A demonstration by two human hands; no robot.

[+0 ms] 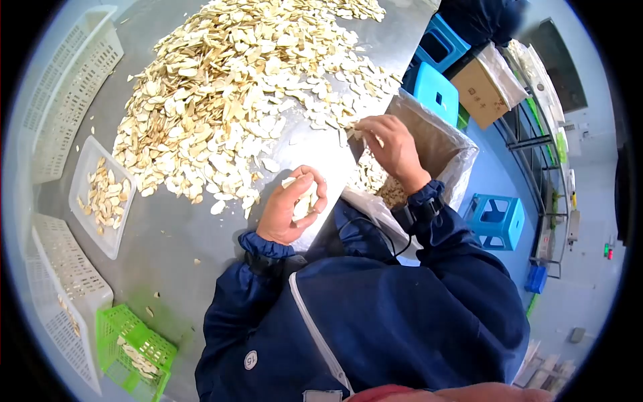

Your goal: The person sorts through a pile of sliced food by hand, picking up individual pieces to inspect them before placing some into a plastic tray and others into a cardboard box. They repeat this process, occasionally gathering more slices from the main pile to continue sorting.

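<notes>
A large heap of pale, flat dried slices (221, 80) covers much of the metal table (181, 268). My left hand (291, 204) is curled round several pale slices (305, 201), which show between thumb and fingers at the heap's near edge. At the table's right edge, my right hand (394, 151) reaches over a carton lined with clear plastic (439, 144). Its fingers are bent together, close to slices at the table edge; whatever they may pinch is too small to make out. Below that hand, more slices and small pieces (367, 173) lie in the carton.
On the left stand a white tray of slices (104, 201), white perforated baskets (74, 261) and a green basket (137, 348). To the right are blue stools (495, 221), a cardboard box (485, 90) and a metal rack (536, 144). Dark clothing of another person (485, 17) shows at top right.
</notes>
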